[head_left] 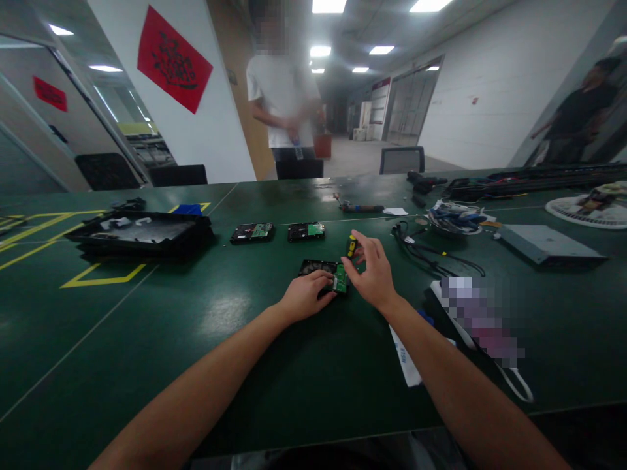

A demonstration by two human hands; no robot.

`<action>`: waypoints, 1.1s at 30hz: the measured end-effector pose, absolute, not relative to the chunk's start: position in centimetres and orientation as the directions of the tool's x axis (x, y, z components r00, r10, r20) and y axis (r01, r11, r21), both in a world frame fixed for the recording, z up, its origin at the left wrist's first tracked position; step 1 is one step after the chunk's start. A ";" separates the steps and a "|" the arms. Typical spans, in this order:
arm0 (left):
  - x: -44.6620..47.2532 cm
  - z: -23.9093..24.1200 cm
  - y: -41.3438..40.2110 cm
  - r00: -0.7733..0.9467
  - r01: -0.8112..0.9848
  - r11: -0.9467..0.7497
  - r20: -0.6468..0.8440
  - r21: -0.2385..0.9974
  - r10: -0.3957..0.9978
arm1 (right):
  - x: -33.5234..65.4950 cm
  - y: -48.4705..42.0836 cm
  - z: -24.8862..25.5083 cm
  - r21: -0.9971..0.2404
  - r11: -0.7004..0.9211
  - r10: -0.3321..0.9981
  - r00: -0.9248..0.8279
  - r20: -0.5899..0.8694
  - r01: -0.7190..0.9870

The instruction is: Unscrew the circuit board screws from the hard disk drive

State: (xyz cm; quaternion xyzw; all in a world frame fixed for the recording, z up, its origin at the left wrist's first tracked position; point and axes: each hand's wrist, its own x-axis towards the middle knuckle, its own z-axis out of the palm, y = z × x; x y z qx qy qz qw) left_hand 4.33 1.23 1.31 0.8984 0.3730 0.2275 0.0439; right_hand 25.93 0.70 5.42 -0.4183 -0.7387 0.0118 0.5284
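Between the near and far edges of the green surface, your left hand clasps a black, green-boarded drive, seemingly to steady it. Your right hand's fingers pinch a black-and-yellow tool handle.

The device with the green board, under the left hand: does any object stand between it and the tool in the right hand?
No separate object is visible between the device and the yellow-and-black tool in the right hand. The left hand covers part of the device, but much of its green board shows.
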 end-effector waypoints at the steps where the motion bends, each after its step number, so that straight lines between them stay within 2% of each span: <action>1: 4.3 1.3 1.2 0.617 0.651 -0.717 0.377 0.249 0.691 | 25.9 0.7 5.4 -0.461 0.651 0.632 -0.094 0.769 0.603; 15: 4.3 1.2 1.2 0.621 0.649 -0.721 0.379 0.243 0.686 | 26.0 0.7 5.4 -0.439 0.626 0.629 -0.085 0.773 0.645; 33: 4.3 1.5 1.1 0.623 0.655 -0.718 0.369 0.237 0.690 | 25.9 0.7 5.3 -0.473 0.613 0.644 -0.054 0.763 0.633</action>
